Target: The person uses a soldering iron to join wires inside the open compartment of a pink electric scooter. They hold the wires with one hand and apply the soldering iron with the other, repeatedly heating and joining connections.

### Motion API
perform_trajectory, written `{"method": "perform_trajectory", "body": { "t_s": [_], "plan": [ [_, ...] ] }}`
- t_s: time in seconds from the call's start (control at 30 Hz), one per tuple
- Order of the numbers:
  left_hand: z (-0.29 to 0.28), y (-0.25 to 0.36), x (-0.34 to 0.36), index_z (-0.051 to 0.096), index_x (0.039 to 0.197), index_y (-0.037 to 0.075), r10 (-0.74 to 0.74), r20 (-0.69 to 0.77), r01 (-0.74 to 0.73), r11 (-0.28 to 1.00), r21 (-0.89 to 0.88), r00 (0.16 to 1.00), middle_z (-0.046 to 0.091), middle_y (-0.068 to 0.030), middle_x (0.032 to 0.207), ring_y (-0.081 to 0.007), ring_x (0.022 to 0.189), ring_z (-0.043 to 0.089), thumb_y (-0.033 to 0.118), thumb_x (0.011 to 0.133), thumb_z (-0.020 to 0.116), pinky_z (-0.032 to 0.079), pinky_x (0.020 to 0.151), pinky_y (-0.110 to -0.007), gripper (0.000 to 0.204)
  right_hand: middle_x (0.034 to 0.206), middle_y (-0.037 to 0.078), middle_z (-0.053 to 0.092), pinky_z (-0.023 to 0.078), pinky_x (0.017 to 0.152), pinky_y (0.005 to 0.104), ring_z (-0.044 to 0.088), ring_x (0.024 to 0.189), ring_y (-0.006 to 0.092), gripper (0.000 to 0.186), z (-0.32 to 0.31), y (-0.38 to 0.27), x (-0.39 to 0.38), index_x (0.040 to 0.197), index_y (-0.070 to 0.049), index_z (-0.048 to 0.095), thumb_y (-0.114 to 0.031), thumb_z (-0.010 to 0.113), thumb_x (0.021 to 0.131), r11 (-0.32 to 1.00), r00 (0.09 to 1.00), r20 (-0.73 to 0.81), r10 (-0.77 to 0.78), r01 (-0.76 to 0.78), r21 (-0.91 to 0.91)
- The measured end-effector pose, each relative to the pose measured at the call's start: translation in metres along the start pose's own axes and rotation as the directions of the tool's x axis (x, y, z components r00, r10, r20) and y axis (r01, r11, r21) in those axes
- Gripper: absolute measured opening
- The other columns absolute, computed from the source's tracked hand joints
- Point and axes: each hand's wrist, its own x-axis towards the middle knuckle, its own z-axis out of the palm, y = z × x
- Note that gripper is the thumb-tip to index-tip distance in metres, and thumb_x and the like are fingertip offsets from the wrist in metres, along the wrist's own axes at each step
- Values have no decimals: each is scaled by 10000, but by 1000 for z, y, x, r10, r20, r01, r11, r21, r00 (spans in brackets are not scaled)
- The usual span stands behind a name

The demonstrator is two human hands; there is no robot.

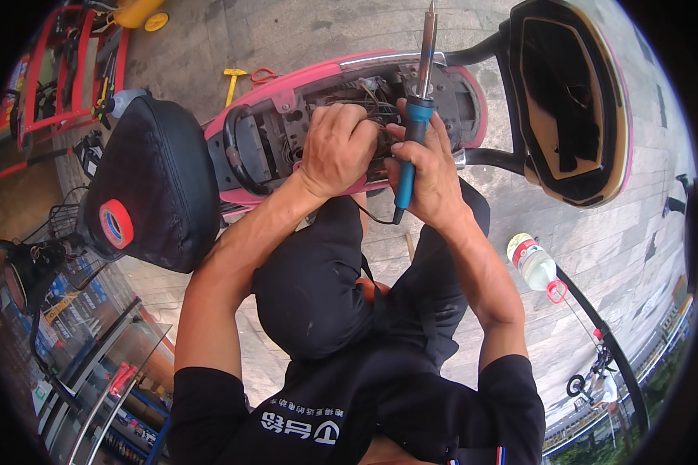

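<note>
My right hand (434, 167): fingers clenched round blue-handled soldering iron (417, 108), tip pointing up and away. Left hand (337, 147): fingers curled down into wire bundle (372, 97), can't tell if actually pinching anything. Both hands sit over open compartment of pink scooter (287, 124). Black seat (159, 182) flipped left, red tape roll (116, 223) on it. Plastic bottle (533, 263) off right on pavement.

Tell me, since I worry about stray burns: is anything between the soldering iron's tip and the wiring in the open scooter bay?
The tip points up, away from the wiring. The right hand holds the soldering iron upright, and the left hand covers the wires at the scooter bay.
</note>
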Motion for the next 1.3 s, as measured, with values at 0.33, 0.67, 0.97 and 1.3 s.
{"method": "perform_trajectory", "body": {
  "t_s": [0.33, 0.67, 0.97, 1.3],
  "plan": [
    [0, -2, 0, 649, 891, 61, -13, -7, 12, 999, -36, 1000, 574, -92, 912, -286, 824, 591, 30, 690, 734, 431, 709, -407, 221, 1200, 171, 629, 296, 1134, 609, 585, 1196, 357, 483, 2, -3, -7, 1163, -156, 482, -51, 739, 767, 995, 990, 141, -15, 30, -100],
    [1, -3, -2, 646, 891, 65, 12, -27, -13, 999, -52, 1000, 573, -88, 922, -286, 836, 590, 35, 687, 744, 432, 723, -404, 229, 1116, 137, 685, 345, 1072, 586, 638, 1078, 345, 456, -10, 14, 25, 1117, -132, 460, 40, 711, 778, 978, 995, 97, -6, 26, -206],
    [2, -4, -5, 640, 889, 71, 6, -62, -10, 998, -55, 998, 572, -78, 911, -280, 849, 595, 55, 703, 745, 437, 739, -403, 215, 996, -1, 680, 345, 964, 471, 599, 1071, 264, 301, -9, 13, 25, 1051, -167, 557, -98, 673, 782, 959, 988, 151, -45, 84, -269],
    [3, -4, -6, 630, 884, 74, -20, -66, 15, 997, -78, 998, 569, -75, 900, -276, 852, 595, 46, 696, 746, 435, 741, -402, 223, 855, -1, 620, 354, 930, 453, 574, 994, 304, 378, -10, 10, 29, 1081, -141, 547, -31, 694, 750, 973, 981, 196, -4, 49, -226]
  ]
}}
